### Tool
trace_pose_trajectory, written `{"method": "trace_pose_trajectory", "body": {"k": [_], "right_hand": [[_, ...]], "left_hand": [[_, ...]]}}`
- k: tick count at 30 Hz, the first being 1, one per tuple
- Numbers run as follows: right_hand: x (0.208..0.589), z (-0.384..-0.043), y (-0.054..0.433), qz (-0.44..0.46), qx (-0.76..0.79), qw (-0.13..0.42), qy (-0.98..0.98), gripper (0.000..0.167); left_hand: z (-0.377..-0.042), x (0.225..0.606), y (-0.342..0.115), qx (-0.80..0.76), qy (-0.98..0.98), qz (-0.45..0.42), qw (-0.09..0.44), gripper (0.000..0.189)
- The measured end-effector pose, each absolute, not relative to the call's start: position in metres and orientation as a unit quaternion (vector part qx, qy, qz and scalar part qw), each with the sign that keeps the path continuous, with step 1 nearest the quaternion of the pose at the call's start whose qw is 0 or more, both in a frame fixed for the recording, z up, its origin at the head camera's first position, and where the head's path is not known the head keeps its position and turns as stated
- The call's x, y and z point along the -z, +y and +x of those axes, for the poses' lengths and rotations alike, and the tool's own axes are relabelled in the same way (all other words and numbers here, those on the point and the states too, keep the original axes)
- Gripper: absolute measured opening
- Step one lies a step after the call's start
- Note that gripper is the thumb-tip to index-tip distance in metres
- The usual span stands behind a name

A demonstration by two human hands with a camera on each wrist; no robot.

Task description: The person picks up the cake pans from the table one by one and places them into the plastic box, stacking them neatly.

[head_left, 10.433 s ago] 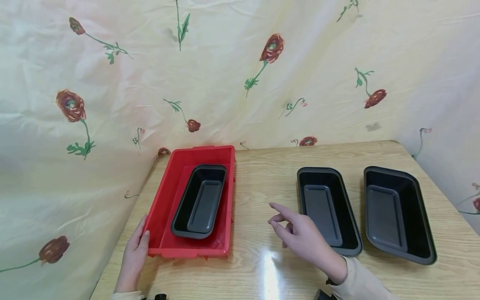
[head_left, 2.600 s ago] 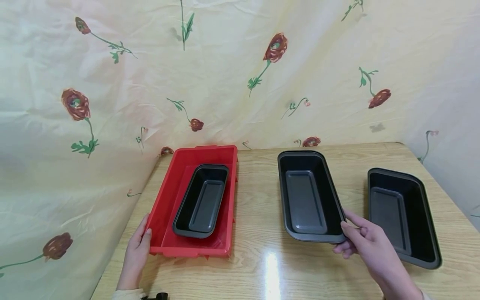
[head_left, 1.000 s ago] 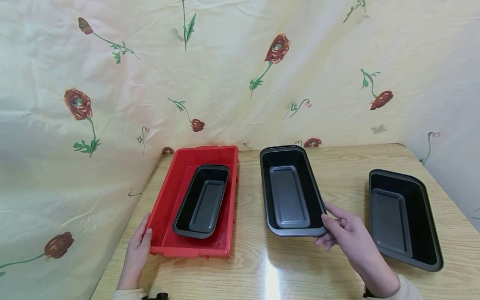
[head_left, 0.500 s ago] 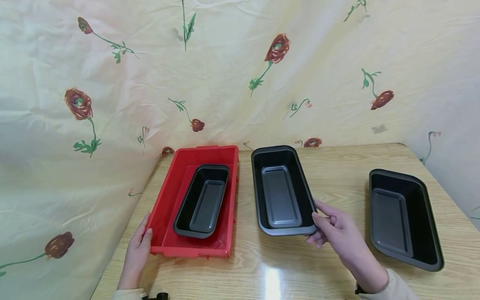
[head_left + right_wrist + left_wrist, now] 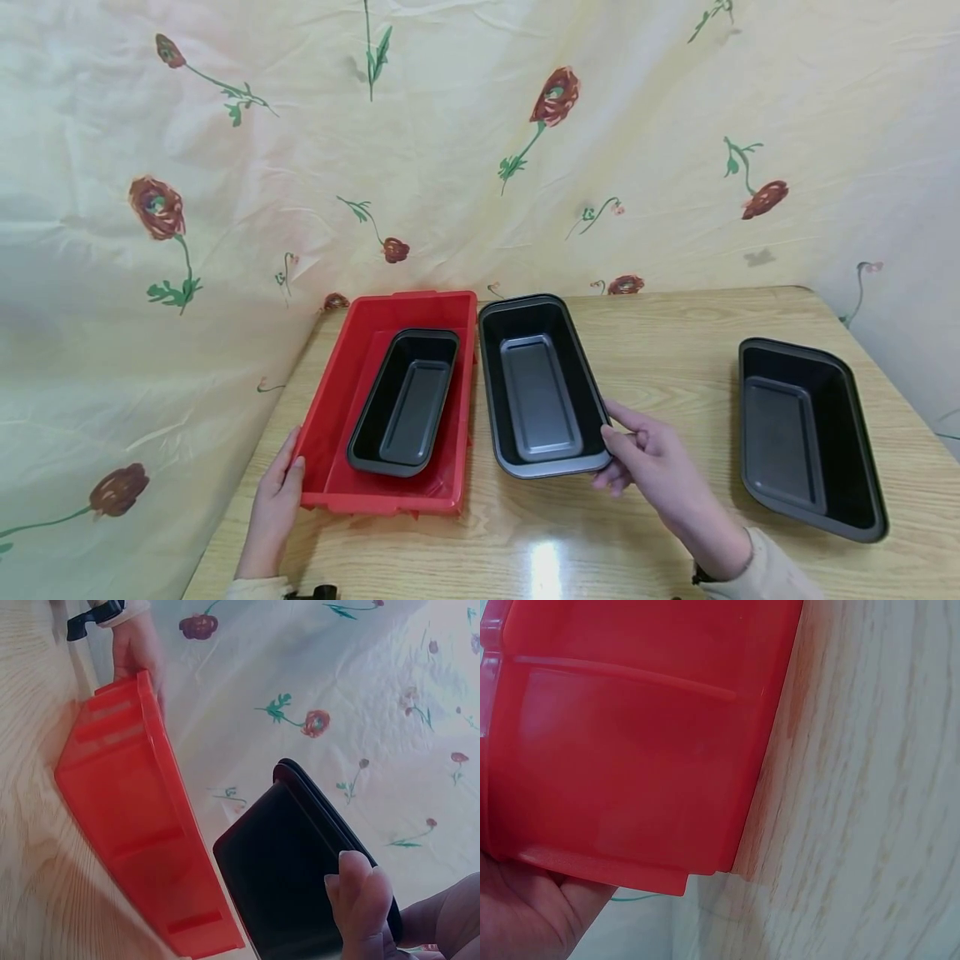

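Desk (image 5: 667, 350): lt. wood w/ visible grain, far R corner rounded, patch of glare (image 5: 545, 571) twd near side, approx. mid. Red tray (image 5: 382, 502) sits by L edge, up twd far L corner, long sides running far-to-near. Black pan (image 5: 791, 446) rests nr R edge, open side up, well apart from tray.

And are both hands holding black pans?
No, only the right hand holds a black pan; the left hand holds the red tray.

The tray (image 5: 384, 503) looks smooth plastic, the pans (image 5: 542, 400) satiny metal, the table (image 5: 667, 358) glossy wood.
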State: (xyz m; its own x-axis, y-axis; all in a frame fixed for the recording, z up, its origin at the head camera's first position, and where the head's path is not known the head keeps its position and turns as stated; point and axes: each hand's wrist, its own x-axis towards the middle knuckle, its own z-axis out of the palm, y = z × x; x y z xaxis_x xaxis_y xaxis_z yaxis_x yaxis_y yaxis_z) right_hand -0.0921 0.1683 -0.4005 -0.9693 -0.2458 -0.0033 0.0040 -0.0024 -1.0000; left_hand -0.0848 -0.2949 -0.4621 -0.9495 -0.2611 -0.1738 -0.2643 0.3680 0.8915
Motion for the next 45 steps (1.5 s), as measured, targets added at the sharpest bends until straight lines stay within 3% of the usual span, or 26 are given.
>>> {"method": "trace_pose_trajectory", "body": {"k": [45], "right_hand": [[0.395, -0.107, 0.101, -0.084, 0.74, 0.126, 0.655, 0.054]], "left_hand": [[-0.084, 0.462, -0.295, -0.542, 0.825, -0.16, 0.007, 0.055]]}}
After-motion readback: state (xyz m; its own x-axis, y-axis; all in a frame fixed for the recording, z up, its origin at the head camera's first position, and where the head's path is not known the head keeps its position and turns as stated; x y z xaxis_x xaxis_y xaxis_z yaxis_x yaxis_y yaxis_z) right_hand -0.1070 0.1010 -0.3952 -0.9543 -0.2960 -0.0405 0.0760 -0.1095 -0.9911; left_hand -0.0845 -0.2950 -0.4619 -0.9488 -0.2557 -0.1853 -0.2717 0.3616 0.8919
